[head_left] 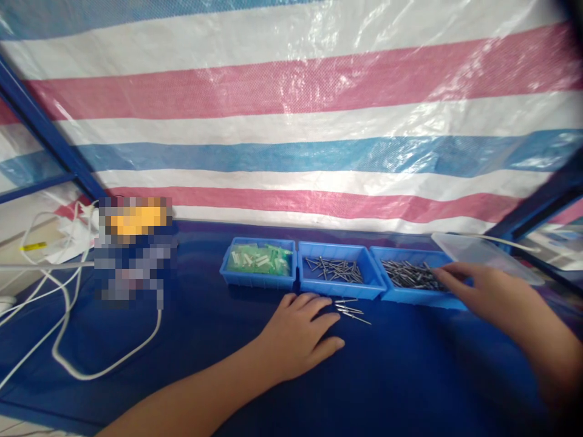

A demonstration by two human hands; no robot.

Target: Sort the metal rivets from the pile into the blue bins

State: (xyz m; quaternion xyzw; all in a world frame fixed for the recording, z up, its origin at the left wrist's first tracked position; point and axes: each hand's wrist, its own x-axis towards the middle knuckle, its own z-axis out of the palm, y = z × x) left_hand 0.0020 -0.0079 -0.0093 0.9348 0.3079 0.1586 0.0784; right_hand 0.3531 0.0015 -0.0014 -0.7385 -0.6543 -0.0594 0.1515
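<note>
Behind everything, one white, red and blue striped woven plastic sheet point(291, 91), with one dark blue metal post point(59, 142) slanting at the left; in front, one flat dark blue tabletop point(387, 376). In a row on top, three in all: one rectangular light blue plastic left bin point(259, 280), loaded with small green-and-white plastic packets point(259, 260) too jumbled to count; one matching middle bin point(339, 290), spread with thin silver metal pins point(334, 270), dozens at a glance; one matching right bin point(419, 296), heaped more thickly with similar grey metal pins point(405, 274), likewise past counting. On the tabletop just in front of the middle bin, thin silver loose pins point(350, 311), about four, bunched together. One bare left hand point(296, 334), palm down, fingers spread apart, fingertips right beside the loose pins; cannot tell whether touching. One bare right hand point(492, 297) at the right bin, thumb and forefinger close together by the heap; cannot tell whether clamped on a pin. Behind the right hand, one clear flat plastic piece point(487, 252). At far left, several tangled white cables point(82, 377), one bright yellow tag point(34, 246) among them, and nearby one yellow-orange object point(139, 218), obscured by pixelation.
</note>
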